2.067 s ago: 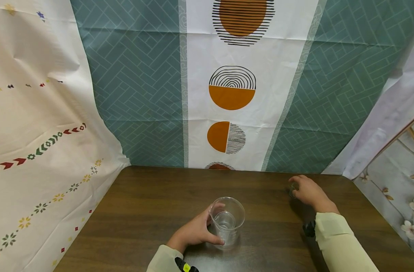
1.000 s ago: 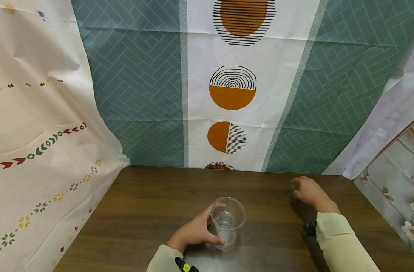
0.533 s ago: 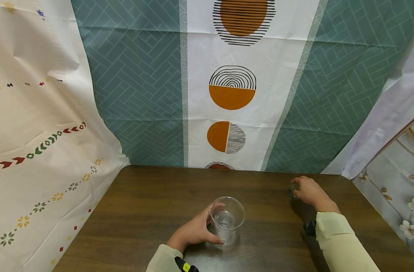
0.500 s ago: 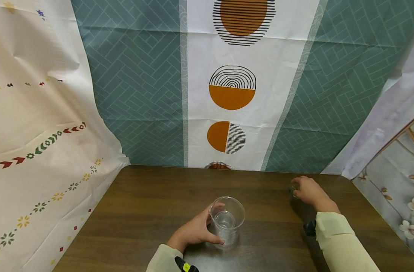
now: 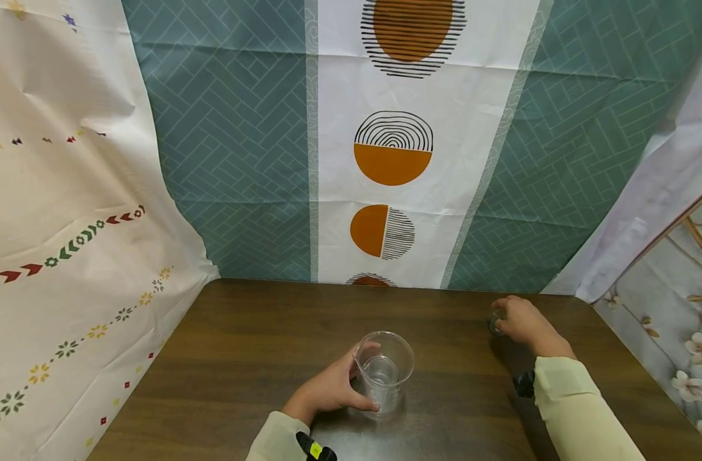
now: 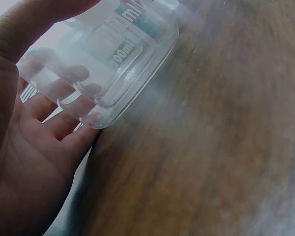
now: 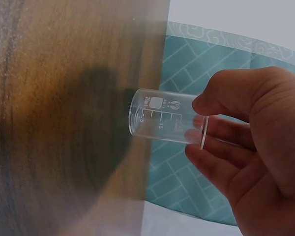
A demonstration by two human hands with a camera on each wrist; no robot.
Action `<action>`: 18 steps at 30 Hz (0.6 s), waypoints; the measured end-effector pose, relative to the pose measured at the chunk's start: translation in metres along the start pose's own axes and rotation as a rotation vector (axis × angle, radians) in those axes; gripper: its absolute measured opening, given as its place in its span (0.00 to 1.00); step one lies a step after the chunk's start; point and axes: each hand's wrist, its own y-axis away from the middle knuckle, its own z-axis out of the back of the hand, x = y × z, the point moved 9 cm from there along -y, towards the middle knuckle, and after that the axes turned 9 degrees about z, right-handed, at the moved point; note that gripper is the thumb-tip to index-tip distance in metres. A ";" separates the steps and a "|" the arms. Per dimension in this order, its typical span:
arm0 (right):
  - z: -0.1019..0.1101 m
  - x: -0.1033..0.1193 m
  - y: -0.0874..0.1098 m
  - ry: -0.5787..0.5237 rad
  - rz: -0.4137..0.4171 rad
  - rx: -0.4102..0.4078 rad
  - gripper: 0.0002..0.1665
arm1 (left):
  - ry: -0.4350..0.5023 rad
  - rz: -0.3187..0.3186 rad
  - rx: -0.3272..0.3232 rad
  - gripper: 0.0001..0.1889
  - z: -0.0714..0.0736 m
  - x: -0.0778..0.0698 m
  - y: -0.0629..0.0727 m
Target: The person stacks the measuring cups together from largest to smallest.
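My left hand [image 5: 332, 387] holds a large clear beaker [image 5: 392, 392], thumb at the near side and fingers round the far side. It stands upright at the table's front middle, with a smaller round outline inside it. White ml markings show on the beaker [image 6: 120, 46] in the left wrist view. Farther back on the right, my right hand [image 5: 525, 325] pinches a small clear beaker by its rim between thumb and fingers. This small beaker [image 7: 162, 115] bears a white 25ml scale, and its base is close to the tabletop. In the head view the hand partly hides it.
Both beakers are over a dark brown wooden table [image 5: 259, 339]. A green and white patterned cloth [image 5: 236, 160] hangs along its back edge. Cream cloth [image 5: 68, 269] drapes at the left, and a floral cloth [image 5: 674, 326] lines the right side.
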 end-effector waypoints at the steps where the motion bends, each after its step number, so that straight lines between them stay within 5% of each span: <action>1: 0.001 0.001 0.000 0.002 0.002 -0.003 0.23 | 0.002 0.002 0.001 0.48 0.000 0.000 0.000; 18: 0.011 0.012 0.001 0.013 0.015 0.004 0.22 | -0.010 -0.014 -0.002 0.48 0.000 -0.002 0.001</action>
